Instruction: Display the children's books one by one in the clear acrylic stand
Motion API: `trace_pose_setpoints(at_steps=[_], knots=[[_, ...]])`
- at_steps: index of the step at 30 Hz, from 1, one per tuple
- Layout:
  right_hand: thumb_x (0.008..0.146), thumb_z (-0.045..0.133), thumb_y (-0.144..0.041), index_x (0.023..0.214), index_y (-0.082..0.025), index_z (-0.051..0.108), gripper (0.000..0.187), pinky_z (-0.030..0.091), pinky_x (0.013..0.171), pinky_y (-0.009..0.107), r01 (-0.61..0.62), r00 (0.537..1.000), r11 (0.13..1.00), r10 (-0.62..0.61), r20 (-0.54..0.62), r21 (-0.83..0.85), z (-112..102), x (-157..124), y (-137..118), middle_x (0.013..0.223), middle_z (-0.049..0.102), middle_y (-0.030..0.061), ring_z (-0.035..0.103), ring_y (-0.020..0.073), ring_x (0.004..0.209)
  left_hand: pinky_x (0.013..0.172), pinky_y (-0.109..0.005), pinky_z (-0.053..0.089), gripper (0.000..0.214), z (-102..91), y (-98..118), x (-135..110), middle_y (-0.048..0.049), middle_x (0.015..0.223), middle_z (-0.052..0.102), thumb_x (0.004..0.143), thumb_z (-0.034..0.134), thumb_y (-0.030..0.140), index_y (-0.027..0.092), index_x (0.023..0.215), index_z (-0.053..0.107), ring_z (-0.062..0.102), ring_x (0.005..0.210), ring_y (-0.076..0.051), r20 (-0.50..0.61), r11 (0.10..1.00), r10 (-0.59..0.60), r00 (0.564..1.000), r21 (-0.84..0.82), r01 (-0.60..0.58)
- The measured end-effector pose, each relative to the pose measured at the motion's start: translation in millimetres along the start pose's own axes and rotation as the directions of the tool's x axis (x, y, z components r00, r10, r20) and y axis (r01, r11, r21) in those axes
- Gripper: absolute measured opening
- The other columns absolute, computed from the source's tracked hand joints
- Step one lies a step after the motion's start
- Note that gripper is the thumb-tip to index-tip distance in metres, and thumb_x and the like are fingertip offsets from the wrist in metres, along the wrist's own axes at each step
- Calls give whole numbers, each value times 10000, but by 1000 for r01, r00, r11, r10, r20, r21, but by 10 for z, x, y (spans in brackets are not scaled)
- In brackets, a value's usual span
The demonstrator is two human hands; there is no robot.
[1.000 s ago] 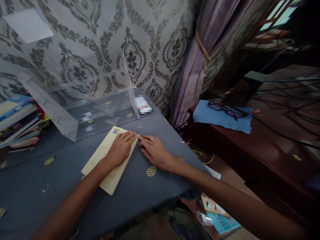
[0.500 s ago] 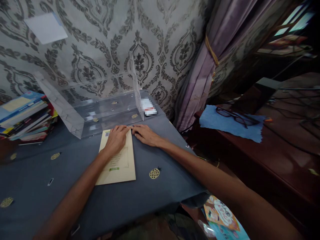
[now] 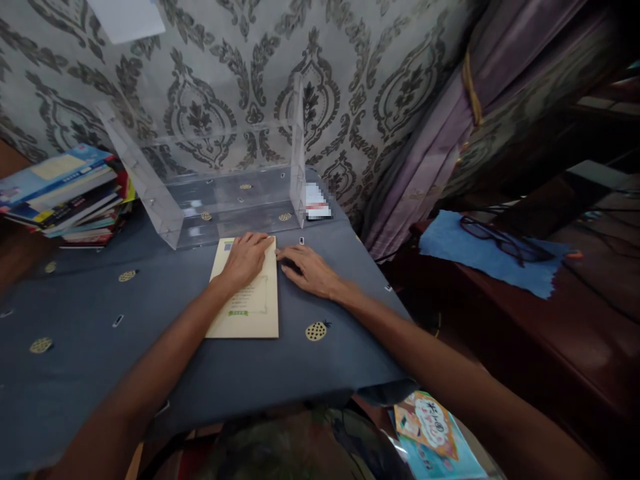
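Observation:
A thin cream-coloured booklet (image 3: 253,308) lies flat on the dark blue tablecloth (image 3: 75,320). My left hand (image 3: 247,259) rests palm down on the booklet's far end, fingers stretched out. My right hand (image 3: 309,269) lies on the cloth right beside the booklet's far right corner, fingers extended and touching its edge. Just beyond both hands stands a clear acrylic open box (image 3: 220,180) against the wall.
A stack of books (image 3: 65,197) sits at the far left of the table. A small white card (image 3: 317,202) lies right of the acrylic box. To the right, a dark wooden desk holds a blue cloth (image 3: 480,257) with glasses (image 3: 500,237). Colourful booklets (image 3: 430,433) lie below the table's edge.
The booklet has been turned from a slant to lie straight, its far end towards the acrylic box. Both hands stayed at its far end; the camera shifted, bringing the box and books more into view.

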State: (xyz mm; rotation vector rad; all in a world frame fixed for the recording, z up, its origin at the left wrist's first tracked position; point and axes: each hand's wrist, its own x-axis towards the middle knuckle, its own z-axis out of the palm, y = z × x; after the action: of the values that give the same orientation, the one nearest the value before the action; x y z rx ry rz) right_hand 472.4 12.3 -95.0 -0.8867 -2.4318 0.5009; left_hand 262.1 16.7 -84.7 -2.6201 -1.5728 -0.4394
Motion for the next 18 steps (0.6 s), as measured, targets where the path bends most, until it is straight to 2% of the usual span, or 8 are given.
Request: trace_pose_setpoints(at_steps=[4,8,11,14,18], knots=[[949,503,-218,1122,-162,608,210,480,909,413,20,1000,1000,-20,1,-1,4,-94,-131,1028,675,113,605,252,963,918,-422,439,445,19,-8,-6,-115,1305,643,908,431,90,196,1292,629,552,1154,-272,-20,1000,15,1000,4,-15],[981,516,-299,1170,-163,583,242,489,884,416,80,997,997,-80,10,-2,27,-248,-291,1035,674,112,609,254,960,907,-424,436,456,30,-8,-6,-105,1295,650,901,430,83,204,1293,628,557,1131,-271,-41,1000,20,999,11,-20],[984,540,-451,1277,-190,537,392,487,894,440,129,990,991,-128,54,-24,29,-390,-424,1116,661,123,601,270,1024,884,-419,437,460,31,-6,-2,-107,1284,656,896,429,76,195,1296,624,556,1127,-275,-38,1000,24,999,10,-23],[904,614,-595,1346,-203,505,601,476,926,474,161,982,985,-154,107,-63,26,-502,-539,1214,625,144,575,302,1111,870,-424,438,447,33,-2,2,-113,1270,661,895,434,77,190,1280,631,559,1112,-279,-39,1000,23,999,14,-22],[868,676,-572,1397,-160,471,701,459,961,488,173,979,975,-155,129,-138,51,-553,-611,1270,592,175,541,323,1172,885,-438,436,442,32,13,10,-118,1256,664,892,437,67,174,1276,627,559,1115,-282,-43,1000,12,999,22,-11]])
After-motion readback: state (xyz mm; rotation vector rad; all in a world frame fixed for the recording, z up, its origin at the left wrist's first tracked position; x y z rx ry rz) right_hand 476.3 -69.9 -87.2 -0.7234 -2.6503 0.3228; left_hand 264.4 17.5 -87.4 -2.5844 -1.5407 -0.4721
